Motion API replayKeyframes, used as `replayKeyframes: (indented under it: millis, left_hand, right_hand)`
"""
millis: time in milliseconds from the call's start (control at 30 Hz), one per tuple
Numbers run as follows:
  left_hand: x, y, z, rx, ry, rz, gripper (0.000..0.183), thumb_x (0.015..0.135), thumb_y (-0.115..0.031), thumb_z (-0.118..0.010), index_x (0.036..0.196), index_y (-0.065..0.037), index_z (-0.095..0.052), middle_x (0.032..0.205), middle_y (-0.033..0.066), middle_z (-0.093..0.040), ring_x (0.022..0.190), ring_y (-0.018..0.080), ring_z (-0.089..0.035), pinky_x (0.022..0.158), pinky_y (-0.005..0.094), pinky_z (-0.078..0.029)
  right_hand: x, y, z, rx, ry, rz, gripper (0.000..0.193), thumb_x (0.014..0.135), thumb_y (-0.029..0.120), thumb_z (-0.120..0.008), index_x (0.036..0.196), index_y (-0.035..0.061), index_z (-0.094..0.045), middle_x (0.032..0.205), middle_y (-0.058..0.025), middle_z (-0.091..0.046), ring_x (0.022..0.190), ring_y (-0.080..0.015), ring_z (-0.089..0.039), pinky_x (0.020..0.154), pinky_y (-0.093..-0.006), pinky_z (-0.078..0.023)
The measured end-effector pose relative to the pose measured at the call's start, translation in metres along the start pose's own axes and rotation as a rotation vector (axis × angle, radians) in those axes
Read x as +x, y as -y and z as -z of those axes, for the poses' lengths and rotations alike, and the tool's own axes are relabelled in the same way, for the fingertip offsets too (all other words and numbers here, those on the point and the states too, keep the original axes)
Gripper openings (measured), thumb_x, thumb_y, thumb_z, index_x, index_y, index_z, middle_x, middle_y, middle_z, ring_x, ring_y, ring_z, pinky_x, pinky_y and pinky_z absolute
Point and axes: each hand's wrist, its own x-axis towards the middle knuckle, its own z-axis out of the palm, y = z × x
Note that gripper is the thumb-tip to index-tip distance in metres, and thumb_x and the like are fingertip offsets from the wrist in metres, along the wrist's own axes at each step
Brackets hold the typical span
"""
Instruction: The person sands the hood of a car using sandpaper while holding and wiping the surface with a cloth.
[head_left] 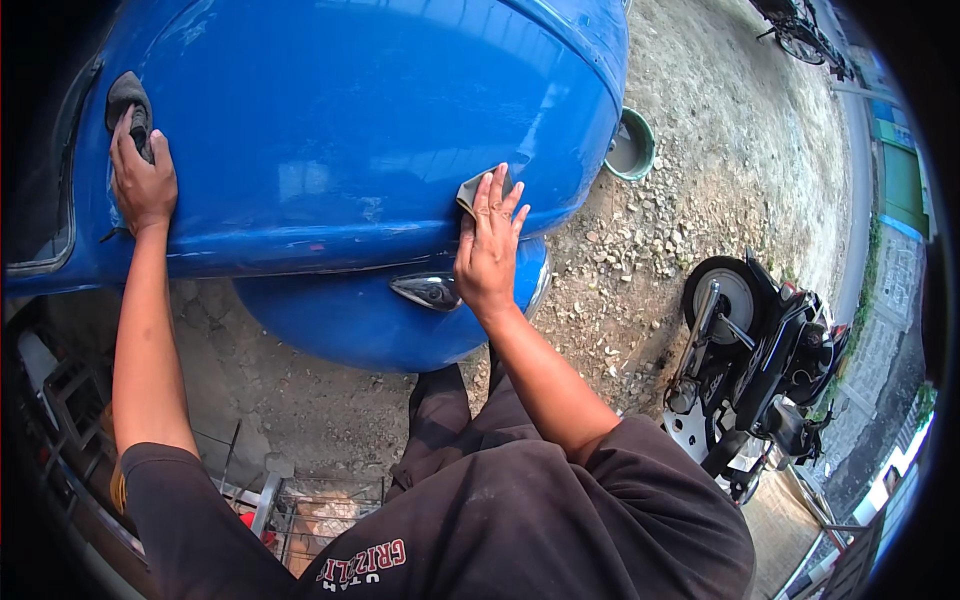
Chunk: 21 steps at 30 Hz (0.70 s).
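In front of me is the glossy blue body panel (330,120) of a car, with pale scuffs and scratches. My right hand (488,240) lies near the panel's lower right edge, its fingers extended over a folded grey-brown piece of sandpaper (470,192) that they press against the paint. At the far left, my left hand (145,185) rests beside the dark window, fingers curled on a dark grey, cloth-like piece (124,92). The fingers partly cover that piece, and its exact kind is unclear. Below my right wrist, a teardrop-shaped lamp (428,291) sits on the blue fender (350,335).
A green bucket (640,145) with murky liquid stands on gravel beyond the car's right side. To the right is a parked black motorcycle (765,360); another motorcycle (803,35) is farther off. At lower left a wire rack (330,490) stands near my body.
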Motion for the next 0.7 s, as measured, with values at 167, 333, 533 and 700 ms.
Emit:
replayKeyframes:
  millis: [167,333,533,700]
  left_hand:
    - [-0.002,0.003,-0.004,0.008,-0.015,-0.008,0.060,0.120,-0.045,-0.062,0.175,-0.021,-0.060,0.175,0.0150,-0.063,0.162,0.0409,-0.060,0.135,0.0567,-0.049]
    - [-0.003,0.001,-0.002,-0.075,-0.054,-0.056,0.058,0.122,-0.048,-0.061,0.174,-0.022,-0.063,0.175,0.0141,-0.064,0.163,0.0384,-0.061,0.134,0.0562,-0.050]
    - [-0.015,-0.046,0.017,-0.136,0.039,-0.190,0.060,0.122,-0.042,-0.063,0.177,-0.020,-0.060,0.178,0.0139,-0.061,0.166,0.0384,-0.058,0.136,0.0542,-0.048]
    - [-0.083,-0.186,0.041,-0.322,0.271,-0.403,0.072,0.113,-0.032,-0.074,0.181,-0.018,-0.054,0.184,0.0144,-0.054,0.172,0.0397,-0.048,0.142,0.0560,-0.040]
  right_hand:
    - [0.010,-0.012,-0.002,-0.154,-0.006,0.073,0.076,0.122,0.008,-0.052,0.193,0.0055,-0.026,0.202,-0.0225,-0.017,0.185,-0.0567,-0.010,0.146,-0.0734,-0.006]
    - [-0.007,0.001,-0.019,-0.001,-0.064,0.063,0.083,0.115,0.002,-0.055,0.191,-0.0026,-0.023,0.201,-0.0281,-0.014,0.184,-0.0559,-0.015,0.148,-0.0699,-0.011]
    - [0.011,-0.006,-0.007,-0.080,-0.068,0.117,0.078,0.119,0.006,-0.056,0.190,-0.0023,-0.027,0.200,-0.0266,-0.022,0.184,-0.0532,-0.020,0.149,-0.0651,-0.015]
    - [-0.010,0.001,-0.022,-0.003,-0.084,0.128,0.081,0.116,0.004,-0.058,0.190,-0.0034,-0.026,0.200,-0.0283,-0.018,0.184,-0.0546,-0.019,0.149,-0.0634,-0.019]
